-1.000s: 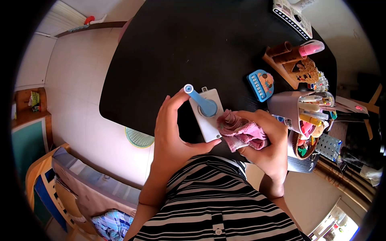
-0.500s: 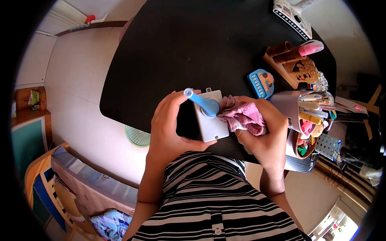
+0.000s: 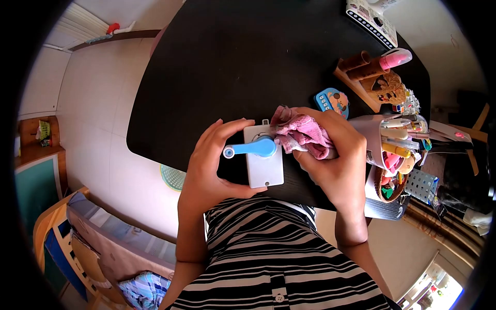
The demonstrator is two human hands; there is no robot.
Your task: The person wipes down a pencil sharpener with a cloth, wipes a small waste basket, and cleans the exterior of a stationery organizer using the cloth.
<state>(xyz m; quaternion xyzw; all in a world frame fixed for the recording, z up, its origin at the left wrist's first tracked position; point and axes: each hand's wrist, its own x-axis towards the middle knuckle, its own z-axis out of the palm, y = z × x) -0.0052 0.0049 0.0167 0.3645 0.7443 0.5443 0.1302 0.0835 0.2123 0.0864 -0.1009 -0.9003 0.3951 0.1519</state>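
My left hand (image 3: pixel 206 164) is curved around a white rectangular box (image 3: pixel 266 173) near the desk's front edge, fingers at its far end and thumb at its near end. A blue arm (image 3: pixel 253 147) with a round tip is mounted on the box's upper face and points left. What kind of device this is, I cannot make out. My right hand (image 3: pixel 338 147) grips a bunched pink cloth (image 3: pixel 302 135) just right of the box, its edge up against the box and the blue arm's base. Part of the cloth is hidden inside my fingers.
The black desk (image 3: pixel 206 72) stretches ahead. On the right are a blue toy calculator-like item (image 3: pixel 333 101), a wooden stand (image 3: pixel 356 88), a pen holder (image 3: pixel 367 126) full of pens and a small basket (image 3: pixel 388 192). A chair (image 3: pixel 62 232) is at lower left.
The blue arm has swung from pointing up and left to lying leftward. Both hands, box and cloth have shifted slightly left; the cloth sits higher against the box.
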